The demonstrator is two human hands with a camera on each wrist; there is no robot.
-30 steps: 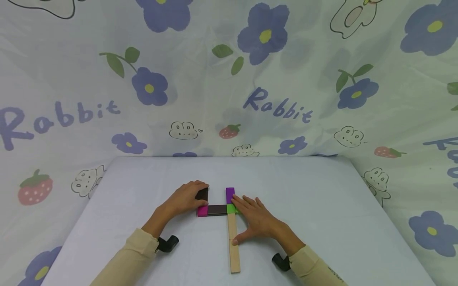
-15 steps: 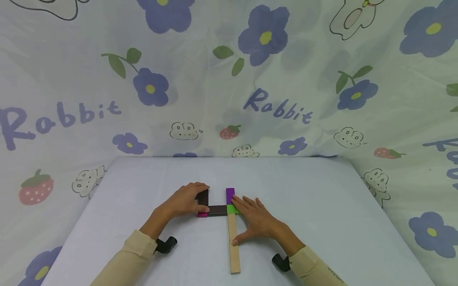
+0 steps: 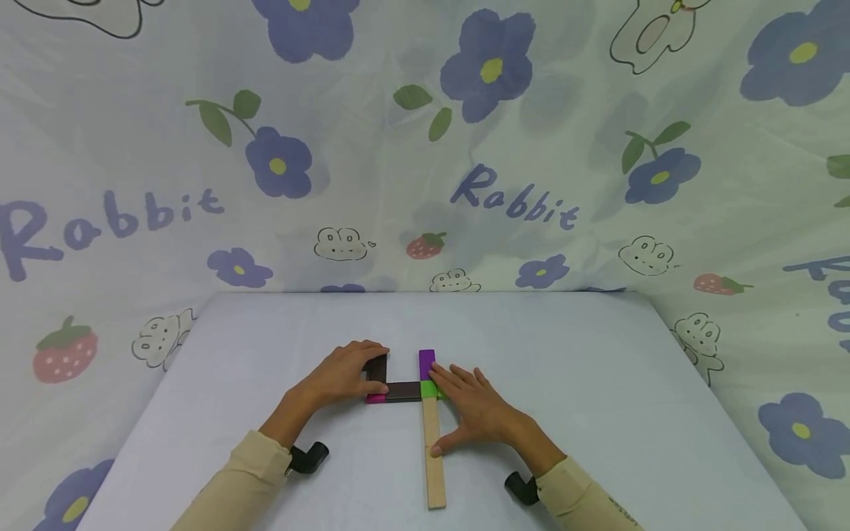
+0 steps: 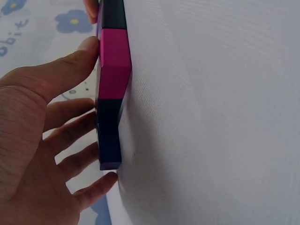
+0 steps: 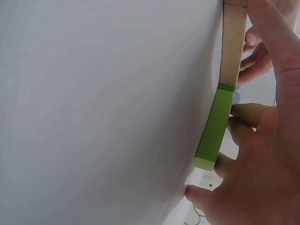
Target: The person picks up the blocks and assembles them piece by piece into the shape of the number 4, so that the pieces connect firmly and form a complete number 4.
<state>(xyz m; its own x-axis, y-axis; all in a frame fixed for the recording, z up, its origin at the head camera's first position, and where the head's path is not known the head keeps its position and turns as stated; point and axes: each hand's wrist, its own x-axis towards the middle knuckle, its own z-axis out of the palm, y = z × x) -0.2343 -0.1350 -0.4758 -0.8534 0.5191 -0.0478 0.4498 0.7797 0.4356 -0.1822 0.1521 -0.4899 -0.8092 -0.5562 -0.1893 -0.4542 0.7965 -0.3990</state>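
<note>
In the head view, flat coloured blocks form a joined figure on the white table. My left hand spreads over its left end. The thumb touches the magenta block, and the fingers rest along a dark block pointing away from me. A second dark block runs across to a green block, with a purple block beyond it. My right hand lies with fingers spread over the purple and green pieces. Its thumb touches the plain wooden strip, which reaches toward me.
The white table extends around the figure on all sides. Behind it hangs a cloth printed with flowers and rabbits. A black wrist camera is strapped by the left sleeve, and another by the right.
My left thumb has slid slightly toward me, over the magenta block, and now covers more of it. The right hand has not visibly moved.
</note>
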